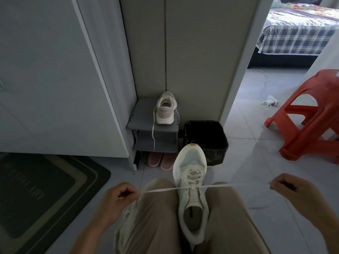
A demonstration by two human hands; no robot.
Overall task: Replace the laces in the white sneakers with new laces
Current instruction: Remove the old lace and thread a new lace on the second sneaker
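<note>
A dark mat (pixel 36 189) lies on the floor at far left. The left hand (pixel 117 200) hovers over the left thigh, its fingers (pixel 134 194) curled and pinching one end of the lace (pixel 161 190) between thumb and forefinger. A pale crumpled thing (pixel 128 213) lies along the thigh just below that hand; what it is cannot be told.

From the pinch the lace runs taut and nearly level to the right, flat and white. It passes through the eyelets of the sneaker (pixel 191 204) and goes on to the right hand. The sneaker sits between the knees, toe pointing away, heel toward the person. It is white with a pale mesh toe box and a tan spot at the tip. The lower eyelets are already crossed with lace, and the upper ones near the opening are bare.

Beyond it, a second sneaker (pixel 166 109) stands heel-out on a grey rack (pixel 143 121), with a loose lace hanging down over the shelf edge. Pink slippers (pixel 159 160) sit under the rack, and a black bin (pixel 218 143) stands just beside it.

The right hand (pixel 289 187) is held out past the right knee, well apart from the sneaker. Its fingers (pixel 275 186) are curled and grip the other end of the lace. A red stool (pixel 302 129) stands at far right.
</note>
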